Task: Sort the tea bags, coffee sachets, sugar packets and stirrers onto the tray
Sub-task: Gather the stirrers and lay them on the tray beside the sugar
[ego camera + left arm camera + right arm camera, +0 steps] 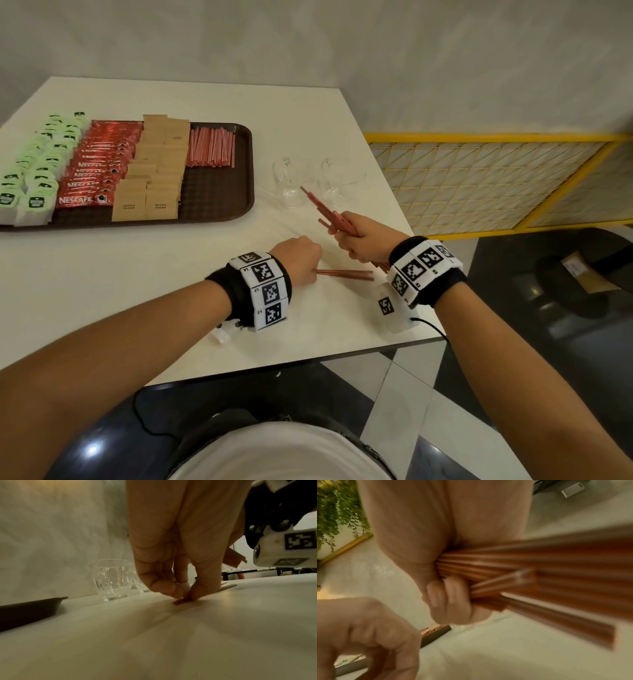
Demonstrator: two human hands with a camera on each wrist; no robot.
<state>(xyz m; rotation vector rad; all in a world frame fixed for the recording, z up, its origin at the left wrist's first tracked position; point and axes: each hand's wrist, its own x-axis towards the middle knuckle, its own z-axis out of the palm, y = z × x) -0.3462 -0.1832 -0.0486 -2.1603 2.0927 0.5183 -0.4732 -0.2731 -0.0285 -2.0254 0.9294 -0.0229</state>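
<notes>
A brown tray (236, 192) at the left of the white table holds rows of green tea bags (37, 164), red coffee sachets (96, 168), brown sugar packets (154, 171) and red stirrers (212, 147). My right hand (359, 240) grips a bundle of red stirrers (329, 214) (539, 574) above the table, tips pointing toward the glasses. My left hand (301, 260) (181, 595) pinches the near end of a few loose stirrers (346, 274) (224, 587) lying flat on the table, thumb and fingertips pressed to the surface.
Two clear glass cups (291, 181) (113, 580) stand just right of the tray, close behind the bundle's tips. The table's right edge (404, 212) lies near my right hand, with a yellow mesh panel (479, 178) and dark floor beyond.
</notes>
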